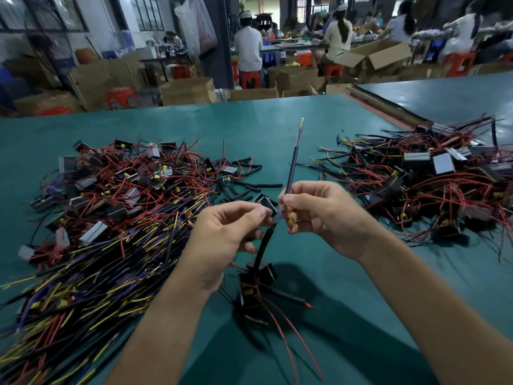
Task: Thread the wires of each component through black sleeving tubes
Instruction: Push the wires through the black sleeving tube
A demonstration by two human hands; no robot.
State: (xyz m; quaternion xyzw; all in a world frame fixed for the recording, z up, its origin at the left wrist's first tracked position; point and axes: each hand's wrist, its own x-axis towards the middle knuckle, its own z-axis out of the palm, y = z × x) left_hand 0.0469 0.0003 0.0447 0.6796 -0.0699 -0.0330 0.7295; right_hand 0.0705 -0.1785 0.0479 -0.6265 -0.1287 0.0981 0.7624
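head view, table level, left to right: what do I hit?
Left pile of wired components → left hand, pinching the wires → right hand, gripping a black sleeving tube → right pile of wired components.

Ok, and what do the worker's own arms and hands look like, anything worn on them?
The left forearm and right forearm are bare, no sleeves in view. Neither the left hand nor the right hand wears a glove. A thin band, possibly a ring, shows on that right hand.
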